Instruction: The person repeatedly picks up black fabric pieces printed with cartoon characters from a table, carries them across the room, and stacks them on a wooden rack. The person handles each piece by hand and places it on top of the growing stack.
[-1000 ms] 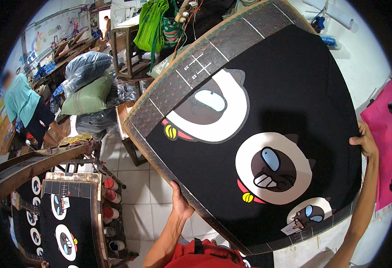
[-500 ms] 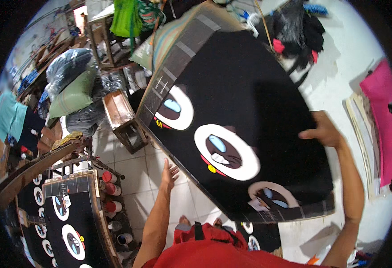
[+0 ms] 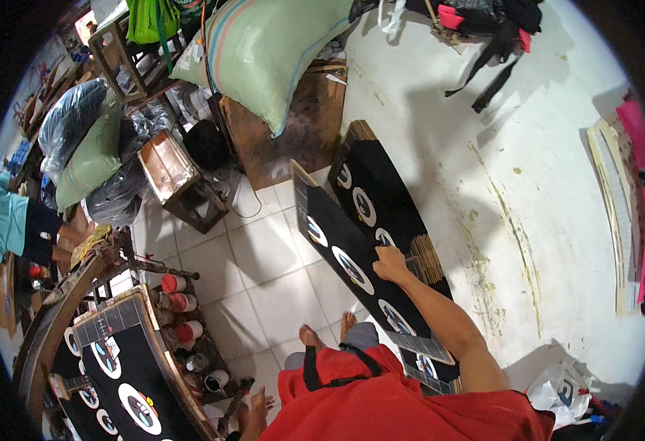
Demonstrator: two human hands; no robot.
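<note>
My right hand (image 3: 391, 264) is closed on the top edge of a flat board (image 3: 358, 246). Black fabric printed with white ovals and cartoon eyes covers its face, with a grey strip at each end. The board stands tilted on its long edge in front of a stack of similar black printed boards (image 3: 396, 202), which leans by the white wall. How the fingers sit behind the edge is hidden. Low in the picture, my left hand (image 3: 258, 406) hangs free beside my red shirt, fingers apart, near the printing bench.
More printed black fabric (image 3: 120, 367) lies on the bench at left, beside a rack of red-lidded jars (image 3: 183, 303). A wooden stool (image 3: 172, 173) and a stuffed green sack (image 3: 271, 55) stand ahead. Someone in a teal shirt (image 3: 8, 213) is far left.
The board has gone from raised, face-up before me to down by the stack at right. My right hand has moved inward and down with it; my left hand has dropped toward my side.
</note>
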